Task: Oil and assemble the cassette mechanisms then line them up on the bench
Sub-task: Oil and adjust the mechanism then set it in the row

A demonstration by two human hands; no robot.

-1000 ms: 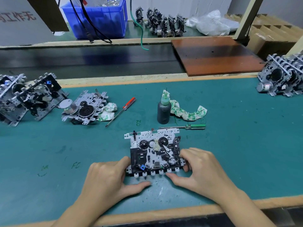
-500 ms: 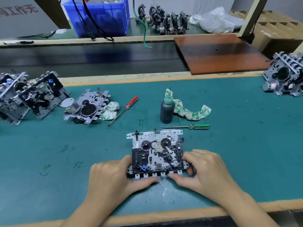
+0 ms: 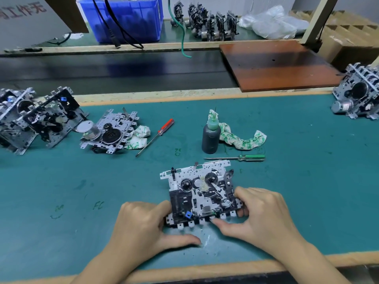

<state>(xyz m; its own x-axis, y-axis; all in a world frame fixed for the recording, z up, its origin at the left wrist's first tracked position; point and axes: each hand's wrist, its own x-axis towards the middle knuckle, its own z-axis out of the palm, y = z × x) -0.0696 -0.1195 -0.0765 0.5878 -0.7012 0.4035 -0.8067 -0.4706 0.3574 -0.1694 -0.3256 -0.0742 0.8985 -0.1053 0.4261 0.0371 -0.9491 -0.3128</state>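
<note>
Bright stamped metal is glinting on the cassette mechanism [image 3: 202, 191], with matt black plastic parts sitting on top of it. The bench mat [image 3: 307, 181] is looking like matt teal rubber, scuffed near the front. The oil bottle [image 3: 211, 138] is showing dull dark plastic, the rag [image 3: 242, 138] soft printed cloth. Far right, the brown board [image 3: 274, 64] is shining smooth and glossy.

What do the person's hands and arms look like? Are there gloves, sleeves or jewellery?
Both the left hand and the right hand are bare, with no gloves. No rings, watch or bracelet show. The forearms are uncovered down to the frame edge, so no sleeve is visible.
</note>
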